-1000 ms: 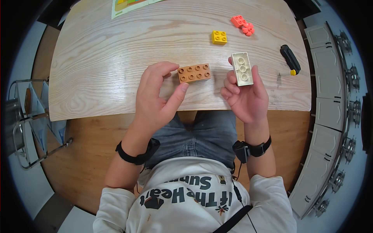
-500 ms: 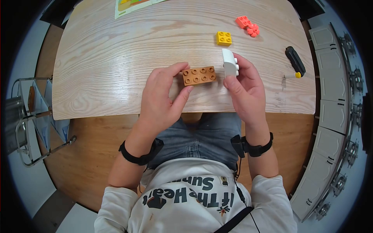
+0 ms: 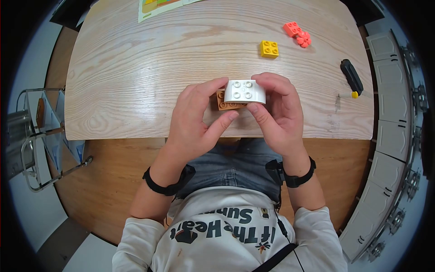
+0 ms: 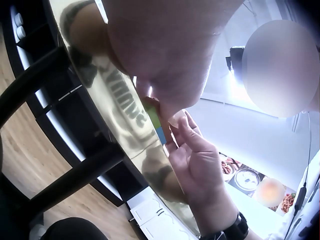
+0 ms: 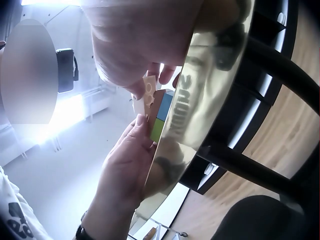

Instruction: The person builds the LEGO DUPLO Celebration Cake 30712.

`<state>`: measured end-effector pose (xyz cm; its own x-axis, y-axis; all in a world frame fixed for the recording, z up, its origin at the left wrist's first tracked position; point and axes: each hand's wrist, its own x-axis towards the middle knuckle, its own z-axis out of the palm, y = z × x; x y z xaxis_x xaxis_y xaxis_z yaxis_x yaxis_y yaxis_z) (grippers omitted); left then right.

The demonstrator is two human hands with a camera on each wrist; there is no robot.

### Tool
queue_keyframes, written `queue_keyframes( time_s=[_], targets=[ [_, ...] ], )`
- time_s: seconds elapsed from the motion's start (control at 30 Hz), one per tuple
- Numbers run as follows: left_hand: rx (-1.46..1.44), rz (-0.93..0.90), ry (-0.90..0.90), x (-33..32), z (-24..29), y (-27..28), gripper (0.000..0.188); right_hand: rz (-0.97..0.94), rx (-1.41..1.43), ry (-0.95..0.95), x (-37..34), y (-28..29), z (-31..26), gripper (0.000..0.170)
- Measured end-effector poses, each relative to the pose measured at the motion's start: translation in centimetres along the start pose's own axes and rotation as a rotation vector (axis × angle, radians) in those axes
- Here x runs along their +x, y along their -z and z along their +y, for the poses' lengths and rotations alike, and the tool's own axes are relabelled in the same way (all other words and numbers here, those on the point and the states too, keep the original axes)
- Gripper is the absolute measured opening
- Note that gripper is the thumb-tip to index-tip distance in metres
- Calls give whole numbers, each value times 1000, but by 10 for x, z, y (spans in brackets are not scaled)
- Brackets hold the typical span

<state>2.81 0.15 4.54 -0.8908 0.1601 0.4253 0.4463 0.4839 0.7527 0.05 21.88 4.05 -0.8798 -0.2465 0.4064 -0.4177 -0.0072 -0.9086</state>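
Note:
In the head view a white brick (image 3: 244, 92) with several studs and rounded ends lies over a brown brick (image 3: 223, 103), covering most of it. My right hand (image 3: 282, 111) pinches the white brick at its right end between thumb and fingers. At the left end of the brown brick, my left hand (image 3: 195, 119) holds it with thumb in front and fingers behind. The right wrist view shows the white brick (image 5: 149, 92) tilted against the brown brick (image 5: 156, 107). Whether the two are pressed together cannot be told.
A yellow brick (image 3: 269, 49) stands behind the hands. Farther back right are a coral brick (image 3: 292, 29) and a coral flower piece (image 3: 303, 39). A black tool (image 3: 352, 77) with a yellow end lies at the right, and a printed sheet (image 3: 161, 8) at the back edge.
The white brick has turned from underside showing, through side-on, to studs up, and moved left over the brown brick. Both hands have come close together.

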Motion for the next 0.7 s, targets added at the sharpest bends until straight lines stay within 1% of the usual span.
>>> queue_keyframes(
  time_s=[0.13, 0.23, 0.33, 0.43, 0.53, 0.7],
  targets=[
    [3, 4, 23, 0, 0, -1, 59, 9, 34, 16, -2, -1, 3, 46],
    [-38, -52, 69, -3, -2, -1, 60, -14, 16, -47, -3, -2, -1, 46],
    [-46, -72, 89, -3, -3, 1, 60, -127, -224, 49, 5, 0, -8, 46],
    [-57, 23, 25, -2, -4, -3, 59, -110, -236, 46, 5, 0, -9, 46],
    [-76, 32, 46, -1, -2, -2, 56, -58, -172, 11, 3, 0, -7, 45],
    [-44, 16, 73, 0, 2, 1, 52, -66, -126, -55, 0, 1, -10, 45]
  ],
)
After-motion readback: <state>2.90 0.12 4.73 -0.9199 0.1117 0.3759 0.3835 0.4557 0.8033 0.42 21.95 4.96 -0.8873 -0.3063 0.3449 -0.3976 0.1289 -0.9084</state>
